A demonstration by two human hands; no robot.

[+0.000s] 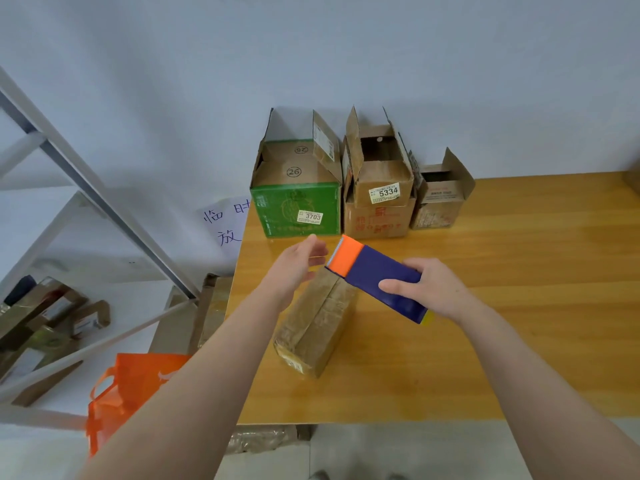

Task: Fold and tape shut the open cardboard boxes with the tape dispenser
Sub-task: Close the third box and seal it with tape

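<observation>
Cardboard closed box (317,320): brown, flaps folded shut with a seam along its top; lies on the wooden table (519,306), long axis running away from the viewer.
tape dispenser (375,277): dark blue body with an orange front end and a toothed edge; held in the air over the far end of the closed box, orange end pointing away, its lower corner just above that box's far top edge.
right hand (433,289): at the right of the closed box; clamped on the blue body of the tape dispenser, thumb laid across the side face, fingers wrapped round the far side.
left hand (298,268): above the far left corner of the closed box, just beside the orange end; fingers extended and close together; whether a fingertip touches tape cannot be told.
green box (294,209): beyond the closed box, against the wall, flaps up, sticker 3703.
brown box (379,216): beyond the closed box, touching the green box's right side, flaps open, sticker 5334.
small box (438,202): beyond and to the right of the closed box, flaps open.
orange bag (131,386): on the floor, left of the closed box.
paper sign (225,223): handwritten, on the wall, left of and beyond the closed box.
metal shelf (86,188): far left of the closed box, holding parcels.
</observation>
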